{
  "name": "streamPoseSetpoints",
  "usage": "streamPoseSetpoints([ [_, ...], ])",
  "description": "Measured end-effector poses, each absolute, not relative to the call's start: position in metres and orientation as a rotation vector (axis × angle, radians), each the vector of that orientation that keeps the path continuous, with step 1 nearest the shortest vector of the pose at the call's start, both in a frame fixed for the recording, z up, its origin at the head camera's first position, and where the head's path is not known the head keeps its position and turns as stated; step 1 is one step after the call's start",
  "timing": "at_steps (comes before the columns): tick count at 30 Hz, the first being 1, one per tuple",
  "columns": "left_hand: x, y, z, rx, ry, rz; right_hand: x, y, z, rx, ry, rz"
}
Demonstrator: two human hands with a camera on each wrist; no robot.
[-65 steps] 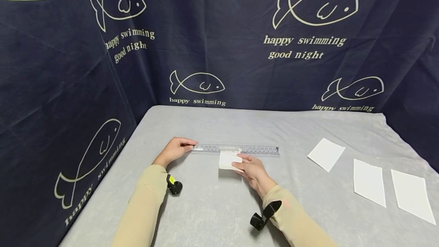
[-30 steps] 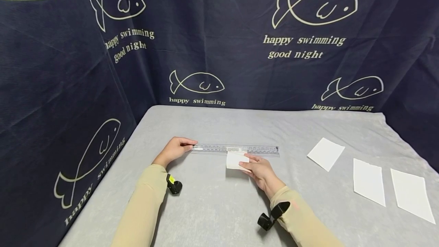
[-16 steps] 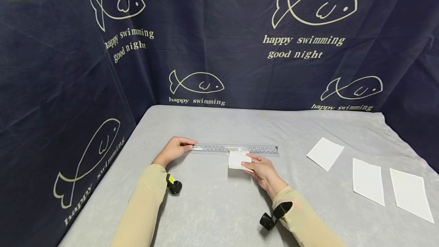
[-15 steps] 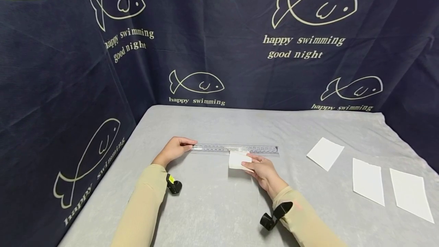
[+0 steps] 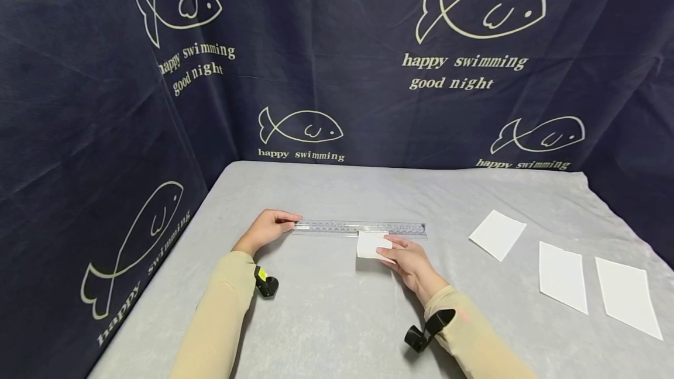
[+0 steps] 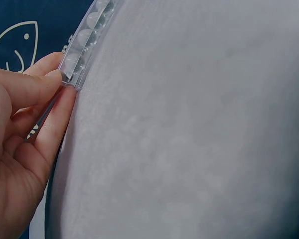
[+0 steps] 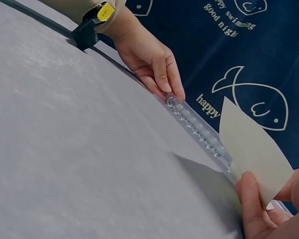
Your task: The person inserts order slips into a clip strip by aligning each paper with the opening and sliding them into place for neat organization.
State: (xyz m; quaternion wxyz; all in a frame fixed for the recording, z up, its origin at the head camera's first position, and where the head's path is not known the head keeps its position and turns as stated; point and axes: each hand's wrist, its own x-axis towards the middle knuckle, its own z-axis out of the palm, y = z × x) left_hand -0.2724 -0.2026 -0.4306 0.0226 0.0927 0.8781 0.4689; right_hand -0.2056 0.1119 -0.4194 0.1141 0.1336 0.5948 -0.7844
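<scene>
Saw, beyond both hands, a navy fabric backdrop, softly creased, and beneath them a table cover of pale grey, faintly mottled cloth. Found the left hand with thumb and fingertips brought together in a pinch on the left end of a clear plastic ruler, long, thin and lined with round shapes; could not read its fine markings. Saw the ruler stretching sideways from that hand toward the right. Found the right hand pinching the right side of a white paper card, smooth, thin and slightly curved, with far edge overlapping the ruler in the head view; could not tell touching from apart. Noted, behind the left hand, a black wrist camera bearing a yellow label with illegible print. Noted, right of the right hand, a nearest sheet, a middle sheet and an outermost sheet, all white and four-cornered. Read on the backdrop "happy swimming" and "good night", printed pale under outlined fish.
</scene>
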Motion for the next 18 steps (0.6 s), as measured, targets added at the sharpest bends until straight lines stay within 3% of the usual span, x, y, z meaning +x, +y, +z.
streamPoseSetpoints([
  [18,-0.27,-0.202,-0.426,0.265,2.724,1.433,-0.204,0.125,-0.417,0.378,1.755,-2.292],
])
